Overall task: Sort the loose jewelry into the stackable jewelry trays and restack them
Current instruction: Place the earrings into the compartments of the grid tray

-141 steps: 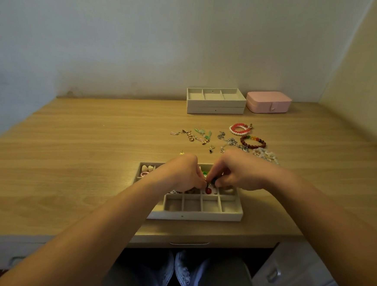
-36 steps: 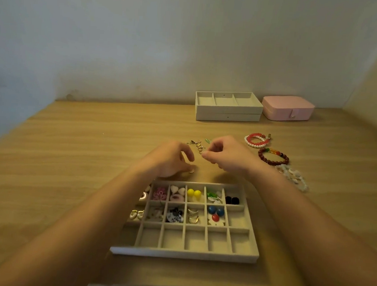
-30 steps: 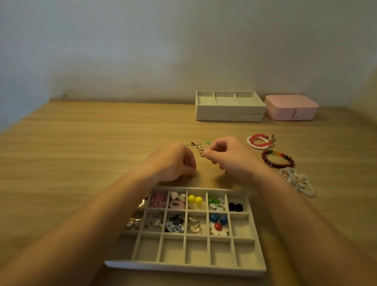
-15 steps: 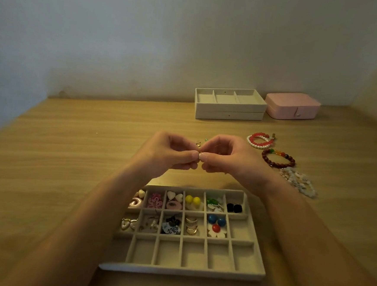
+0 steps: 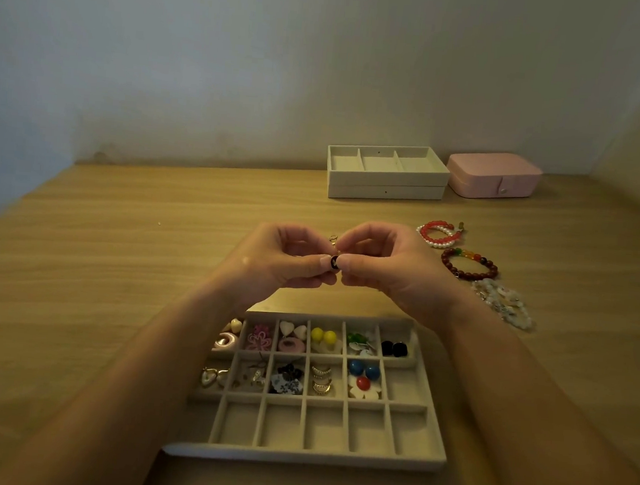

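Note:
A beige grid tray (image 5: 305, 453) lies near the table's front edge. Its two far rows hold earrings and rings; the near row is bare. Above and beyond it, my left hand (image 5: 282, 258) and my right hand (image 5: 385, 262) meet fingertip to fingertip, both pinching one small dark earring (image 5: 334, 261). A small gold piece (image 5: 333, 238) shows just behind the fingers. Loose bracelets lie to the right: a red and pearl bracelet (image 5: 438, 233), a dark red bead bracelet (image 5: 469, 264) and a white shell bracelet (image 5: 505, 303).
Two stacked beige trays (image 5: 386, 176) stand at the back by the wall, the top one with three compartments. A pink jewelry box (image 5: 493, 180) sits right of them. The wooden table (image 5: 119, 245) meets walls behind and at right.
Both hands left the tray, reached to the loose pieces beyond it, then came together holding a small earring. The view tilted so the tray sits lower in frame.

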The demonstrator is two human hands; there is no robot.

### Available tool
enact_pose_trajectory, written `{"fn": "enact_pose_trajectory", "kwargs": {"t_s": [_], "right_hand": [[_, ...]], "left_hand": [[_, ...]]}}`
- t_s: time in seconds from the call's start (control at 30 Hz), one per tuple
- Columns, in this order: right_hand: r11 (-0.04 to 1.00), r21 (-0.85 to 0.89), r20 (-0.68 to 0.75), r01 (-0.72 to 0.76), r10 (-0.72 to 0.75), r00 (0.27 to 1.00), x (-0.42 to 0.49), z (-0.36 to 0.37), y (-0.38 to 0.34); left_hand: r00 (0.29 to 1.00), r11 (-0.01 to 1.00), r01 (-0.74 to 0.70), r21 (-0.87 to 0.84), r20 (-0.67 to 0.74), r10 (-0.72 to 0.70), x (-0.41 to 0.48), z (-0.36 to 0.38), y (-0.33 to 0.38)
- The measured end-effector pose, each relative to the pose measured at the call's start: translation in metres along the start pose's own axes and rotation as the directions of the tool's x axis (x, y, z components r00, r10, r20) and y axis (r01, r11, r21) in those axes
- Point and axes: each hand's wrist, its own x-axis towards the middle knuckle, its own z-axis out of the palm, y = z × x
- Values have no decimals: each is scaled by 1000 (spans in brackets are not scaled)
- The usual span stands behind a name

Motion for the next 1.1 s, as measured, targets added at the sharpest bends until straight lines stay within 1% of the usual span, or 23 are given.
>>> {"fn": "enact_pose_trajectory", "kwargs": {"t_s": [0.13,0.27,0.4,0.47,0.6,0.7,0.73,0.83,0.93,1.0,1.1], "right_hand": [[996,78,15,-35,34,999,0,0,-2],[996,65,39,-60,58,998,0,1,-7],[999,-7,46,-47,47,998,-3,0,-20],[999,-31,28,-43,44,999,-6,-1,-26],[995,-90,-27,-46,43,999,-17,-2,-34],[989,-146,-43,-33,27,999,-27,-5,-41],[982,-189,-42,-20,12,999,-31,-6,-44],[911,-412,-24,22,-35,999,-39,-12,-53],[772,-633,26,51,-45,999,-46,-16,-65],[695,-716,62,58,-20,998,-50,-17,-70],[634,-773,77,29,49,996,-58,-21,-71]], "left_hand": [[999,997,-10,80,-39,14,-1,3,6],[998,990,-1,139,-62,10,-5,5,13],[996,990,6,139,-93,7,-13,9,23],[995,992,6,125,-98,6,-18,12,27],[997,986,15,167,-75,-3,-28,22,34],[995,979,-15,204,-93,35,-33,33,38],[994,978,-24,209,-98,45,-34,37,38],[995,972,-28,234,-83,49,-38,47,39],[997,958,-17,285,-63,37,-40,56,38],[999,947,-12,320,-42,26,-42,61,37],[1000,910,-21,415,0,23,-44,68,33]]}}
